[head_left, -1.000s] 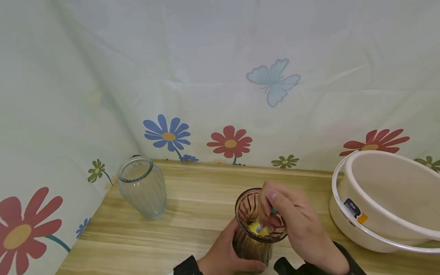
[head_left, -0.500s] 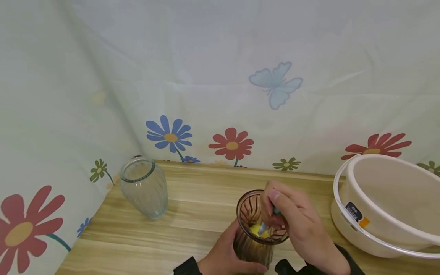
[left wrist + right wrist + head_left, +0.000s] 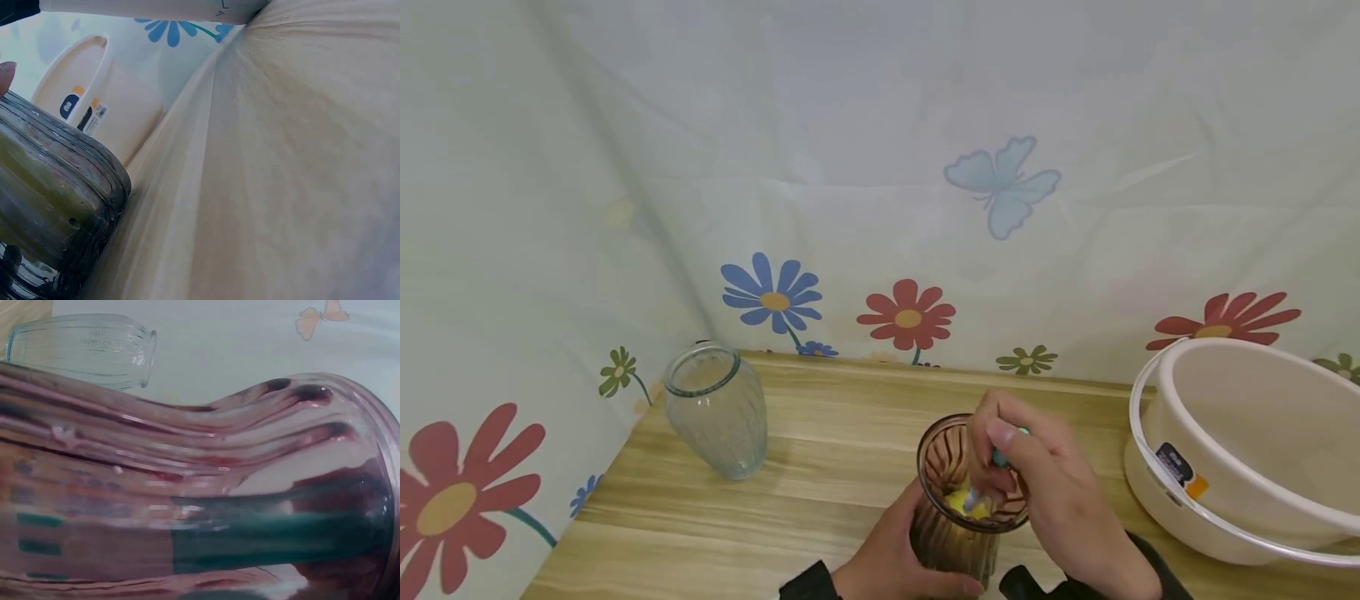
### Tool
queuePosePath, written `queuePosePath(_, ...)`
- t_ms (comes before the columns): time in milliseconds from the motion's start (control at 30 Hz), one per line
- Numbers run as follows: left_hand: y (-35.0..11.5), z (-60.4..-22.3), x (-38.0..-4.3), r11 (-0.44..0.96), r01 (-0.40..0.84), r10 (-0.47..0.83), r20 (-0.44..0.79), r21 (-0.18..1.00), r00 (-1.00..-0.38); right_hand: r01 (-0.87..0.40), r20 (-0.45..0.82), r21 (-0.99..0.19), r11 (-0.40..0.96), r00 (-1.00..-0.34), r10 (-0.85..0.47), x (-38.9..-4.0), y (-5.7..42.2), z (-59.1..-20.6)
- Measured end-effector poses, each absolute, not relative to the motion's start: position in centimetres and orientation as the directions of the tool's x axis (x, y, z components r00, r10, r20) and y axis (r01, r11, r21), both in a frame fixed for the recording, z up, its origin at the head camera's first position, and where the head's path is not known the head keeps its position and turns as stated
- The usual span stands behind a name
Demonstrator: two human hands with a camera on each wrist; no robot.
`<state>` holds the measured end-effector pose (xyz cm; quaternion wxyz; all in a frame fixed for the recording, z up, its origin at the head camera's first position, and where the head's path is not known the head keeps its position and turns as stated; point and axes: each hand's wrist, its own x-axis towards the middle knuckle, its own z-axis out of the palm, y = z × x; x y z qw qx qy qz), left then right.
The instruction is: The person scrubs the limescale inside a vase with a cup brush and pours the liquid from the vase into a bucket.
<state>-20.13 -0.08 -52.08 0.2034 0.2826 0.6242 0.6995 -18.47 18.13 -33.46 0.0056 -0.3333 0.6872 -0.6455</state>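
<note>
In the head view my left hand (image 3: 887,554) grips a brown ribbed glass vase (image 3: 955,550) around its side. The vase leans, its mouth tipped towards me. My right hand (image 3: 1045,479) is at the mouth, fingers curled round the teal handle (image 3: 1000,457) of a bottle brush; its yellow sponge head (image 3: 962,502) is down inside the vase. Through the glass in the right wrist view, the teal handle (image 3: 269,540) shows large. The left wrist view has the vase's base (image 3: 94,206) close up, with a yellowish shape behind the glass. Part of the brush is hidden by my right hand.
A clear glass vase (image 3: 718,425) stands at the left on the wooden table (image 3: 820,433). Cream-coloured buckets or basins (image 3: 1187,500), with a pale handle, sit at the right. Behind the table hangs a flower-printed curtain (image 3: 850,208).
More of the teal brush handle shows above my right fingers, and that hand sits slightly higher. The brown vase stays in my left hand; the whole view has shifted a little.
</note>
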Motion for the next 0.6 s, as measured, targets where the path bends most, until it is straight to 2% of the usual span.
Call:
queuePosePath(367,-0.28,-52.0,-20.04,-0.127,0.031,0.634,0.105,0.991,-0.766,-0.355,0.407,-0.913,-0.199,-0.774,-0.486,-18.84,18.55,-33.57)
queuePosePath(600,-0.21,-52.1,-20.08,-0.148,0.028,0.636,0.116,0.989,-0.763,-0.324,0.419,-0.897,-0.3,-0.84,-0.346,-18.93,18.38,-33.52)
